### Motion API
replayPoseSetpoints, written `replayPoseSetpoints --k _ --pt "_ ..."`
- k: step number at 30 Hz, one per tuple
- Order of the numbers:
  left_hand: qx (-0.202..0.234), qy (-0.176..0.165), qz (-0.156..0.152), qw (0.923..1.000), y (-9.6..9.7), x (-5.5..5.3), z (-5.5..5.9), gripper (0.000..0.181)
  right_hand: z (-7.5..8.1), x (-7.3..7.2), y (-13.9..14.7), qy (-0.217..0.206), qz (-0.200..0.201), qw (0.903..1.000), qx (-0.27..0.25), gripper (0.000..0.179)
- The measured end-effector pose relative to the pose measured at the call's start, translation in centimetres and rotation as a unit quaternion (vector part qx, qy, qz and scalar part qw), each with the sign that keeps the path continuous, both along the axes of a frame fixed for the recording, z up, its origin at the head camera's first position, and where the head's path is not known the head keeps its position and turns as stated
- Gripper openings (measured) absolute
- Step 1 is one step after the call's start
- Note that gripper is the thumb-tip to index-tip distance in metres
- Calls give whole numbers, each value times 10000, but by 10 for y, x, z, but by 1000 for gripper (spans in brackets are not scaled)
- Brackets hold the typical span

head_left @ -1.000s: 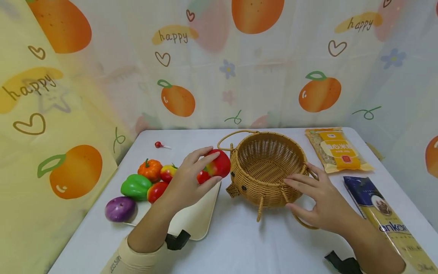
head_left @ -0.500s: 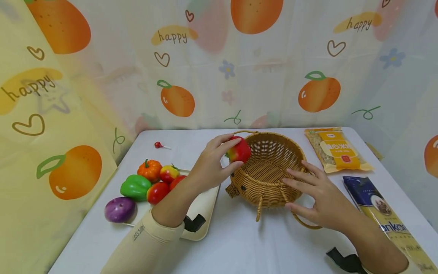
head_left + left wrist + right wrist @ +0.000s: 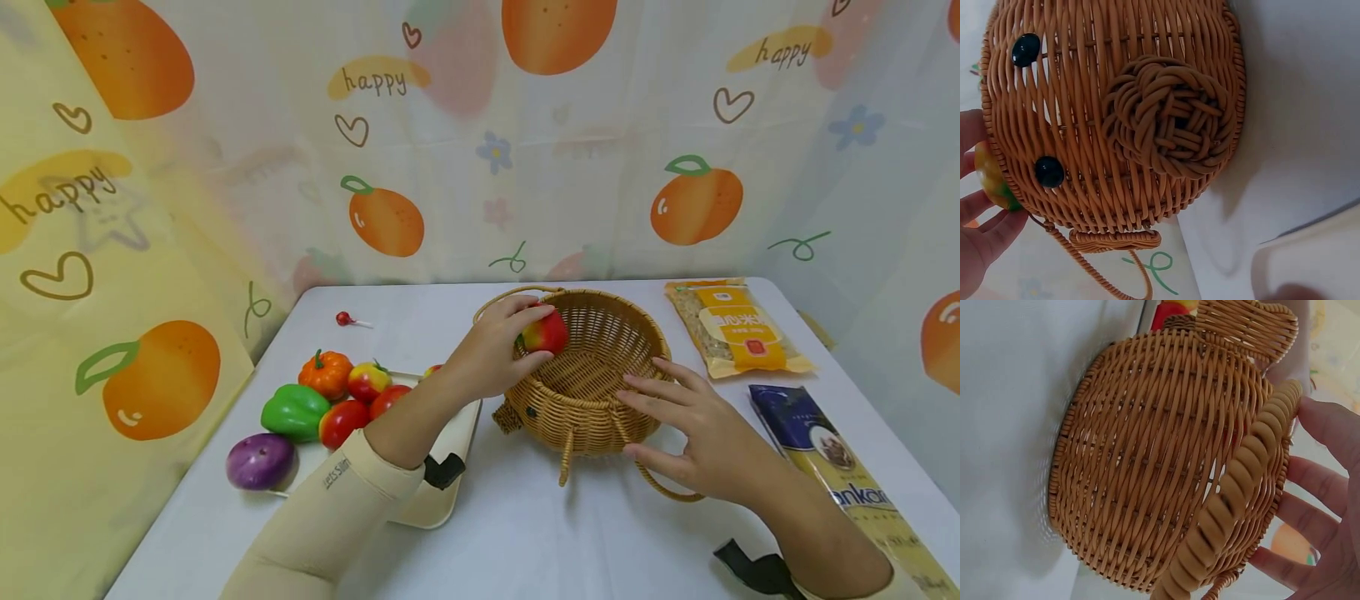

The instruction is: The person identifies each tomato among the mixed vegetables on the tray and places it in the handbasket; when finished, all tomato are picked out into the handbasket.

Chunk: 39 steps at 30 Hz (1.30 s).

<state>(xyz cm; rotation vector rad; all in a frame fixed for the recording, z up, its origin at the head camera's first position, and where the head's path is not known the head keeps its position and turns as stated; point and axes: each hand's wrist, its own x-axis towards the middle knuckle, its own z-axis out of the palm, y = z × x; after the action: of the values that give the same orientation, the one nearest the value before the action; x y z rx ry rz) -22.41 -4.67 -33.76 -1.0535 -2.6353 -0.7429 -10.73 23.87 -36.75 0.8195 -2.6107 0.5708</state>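
Observation:
Over the near-left rim of a brown wicker basket (image 3: 581, 421), my left hand (image 3: 491, 354) pinches a round red-and-yellow fruit (image 3: 547, 333) between thumb and fingers. The left wrist view shows the fruit's yellow side with a green end (image 3: 994, 181) just past the rim, beside the basket's two black eyes and woven snout (image 3: 1175, 125). My right hand (image 3: 697, 437) is spread at the basket's right side. In the right wrist view its fingers (image 3: 1310, 515) reach the rim, straight and apart, with the thick twisted handle (image 3: 1229, 494) in front. The basket stands upright.
Left of the basket, a cream tray (image 3: 442, 492) lies partly under my left forearm. Around it are an eggplant (image 3: 261, 461), a green pepper (image 3: 295, 412), a small pumpkin (image 3: 326, 375) and several red fruits. A lollipop (image 3: 345, 318) lies behind; two food packets (image 3: 738, 329) lie right.
My left hand has carried the fruit rightward from above the tray to over the basket's opening. The right hand has stayed at the basket's side.

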Motion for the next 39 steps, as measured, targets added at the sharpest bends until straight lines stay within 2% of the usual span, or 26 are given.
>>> replayPoseSetpoints --k 11,18,23,27,32,39 --pt "-898 -373 -205 9951 11 -12 4 58 1 -1 0 -210 -35 9998 65 59" --pt "-1134 -809 -187 9901 12 -13 6 62 1 0 0 -233 -68 9996 111 59" --pt "-1125 -712 -297 9907 11 -12 7 61 2 0 0 -213 -114 9996 130 59" --pt "-1121 -509 -387 9916 9 -10 9 59 4 0 0 -216 -169 9994 224 59" --pt "-1138 -265 -280 9928 2 -4 13 57 5 1 -1 -79 -157 9993 315 61" --pt "-1142 -463 -56 9924 -15 6 23 61 7 3 -2 -283 -258 9985 399 60"
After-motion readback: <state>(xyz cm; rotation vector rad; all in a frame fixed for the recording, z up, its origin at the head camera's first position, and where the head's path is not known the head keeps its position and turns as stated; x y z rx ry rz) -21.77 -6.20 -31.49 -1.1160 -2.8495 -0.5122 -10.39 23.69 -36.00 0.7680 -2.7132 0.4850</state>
